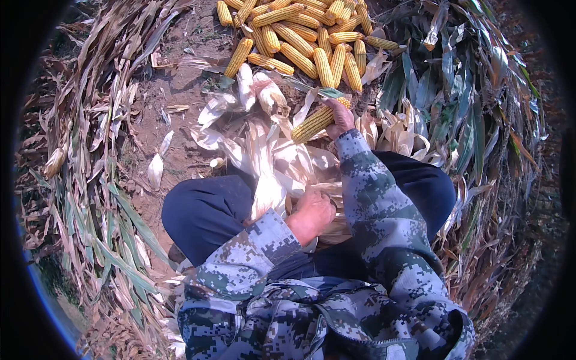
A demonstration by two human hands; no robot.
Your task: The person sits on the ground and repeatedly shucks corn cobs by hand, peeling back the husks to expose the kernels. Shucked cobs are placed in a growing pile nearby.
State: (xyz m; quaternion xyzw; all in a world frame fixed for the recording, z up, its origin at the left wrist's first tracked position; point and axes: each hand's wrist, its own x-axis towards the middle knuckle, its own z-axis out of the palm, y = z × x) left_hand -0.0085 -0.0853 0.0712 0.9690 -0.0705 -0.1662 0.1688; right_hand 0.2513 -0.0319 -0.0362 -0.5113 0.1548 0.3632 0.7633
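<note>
My right hand [340, 119] is closed around one end of a bare yellow corn cob [315, 125], held at a slant just short of a heap of husked corn cobs [294, 38]. Low between my knees, my left hand [313, 210] has its fingers curled over pale dry corn husks [270, 191]; whether it grips any of them cannot be seen. More loose husks [290, 155] lie between the two hands, beneath the held cob.
Dry corn stalks [103, 90] are banked along the left, and more stalks with green leaves [454, 99] along the right. Bare soil [175, 90] shows left of the cobs, with a small husked-leaf piece [155, 171] on it. My bent knees flank the husks.
</note>
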